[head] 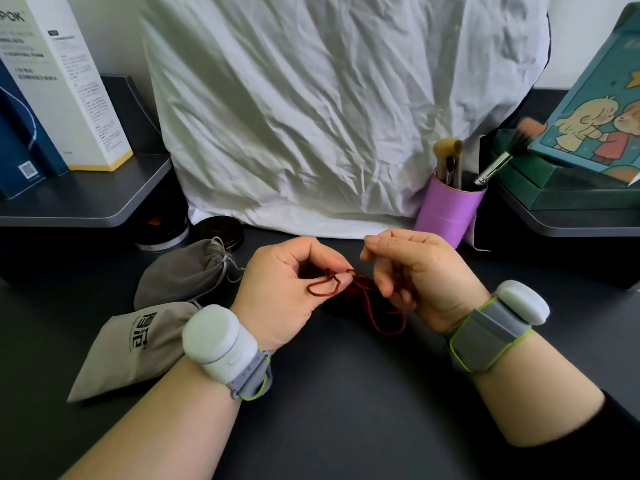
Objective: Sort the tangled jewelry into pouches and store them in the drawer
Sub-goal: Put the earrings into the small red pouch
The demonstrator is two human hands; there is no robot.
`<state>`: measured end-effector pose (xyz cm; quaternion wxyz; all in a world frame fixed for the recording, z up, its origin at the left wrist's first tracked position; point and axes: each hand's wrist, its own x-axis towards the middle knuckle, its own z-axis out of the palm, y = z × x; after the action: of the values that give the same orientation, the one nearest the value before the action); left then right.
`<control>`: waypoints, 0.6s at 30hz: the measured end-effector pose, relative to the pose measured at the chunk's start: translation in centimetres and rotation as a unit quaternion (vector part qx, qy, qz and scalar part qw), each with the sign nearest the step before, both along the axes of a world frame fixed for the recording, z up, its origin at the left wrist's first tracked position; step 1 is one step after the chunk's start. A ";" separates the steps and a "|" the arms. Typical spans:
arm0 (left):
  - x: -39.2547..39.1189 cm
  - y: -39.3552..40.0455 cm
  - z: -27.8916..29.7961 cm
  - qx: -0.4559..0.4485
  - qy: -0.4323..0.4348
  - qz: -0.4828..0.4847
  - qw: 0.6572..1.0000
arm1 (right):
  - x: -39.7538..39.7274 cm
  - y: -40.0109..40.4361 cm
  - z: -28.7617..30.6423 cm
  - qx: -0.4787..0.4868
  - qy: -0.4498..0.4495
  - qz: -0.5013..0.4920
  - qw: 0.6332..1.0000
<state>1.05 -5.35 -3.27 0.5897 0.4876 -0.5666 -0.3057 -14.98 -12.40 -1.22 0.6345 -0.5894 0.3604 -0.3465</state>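
Red cord (367, 299) partly hidden behind right hand (415, 271); box (52, 81) text unreadable.

White pods (216, 341) on grey, lime-edged wristbands (485, 336); black sleeve (620, 427).

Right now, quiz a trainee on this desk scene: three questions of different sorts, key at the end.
1. True or false: the dark red braided cord lies untouched on the black desk.
2. Which sits nearest the left hand? A) purple cylindrical brush holder B) dark grey drawstring pouch C) white carton
3. Fill in: the light grey printed pouch lies ____ the left forearm.

Key
1. False: the left hand pinches the cord, and the right hand works it too.
2. B
3. beside
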 end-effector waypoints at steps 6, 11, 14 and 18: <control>0.0 0.1 -0.4 -0.031 -0.071 0.037 0.996 | 0.1 0.1 -0.2 0.001 0.040 0.008 0.999; 0.1 -0.1 -0.4 -0.098 -0.189 0.081 0.974 | 0.5 0.3 -0.8 -0.001 0.074 0.039 0.997; 0.1 -0.1 -0.3 -0.120 -0.222 0.098 0.963 | 0.8 0.2 -1.3 -0.008 0.089 0.046 0.995; 0.0 -0.1 -0.4 -0.141 -0.247 0.102 0.953 | 0.8 0.0 -1.6 -0.013 0.090 0.052 0.994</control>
<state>1.07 -5.45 -3.65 0.5215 0.5151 -0.6795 -0.0313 -14.14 -12.42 -2.79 0.6089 -0.6445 0.3805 -0.2629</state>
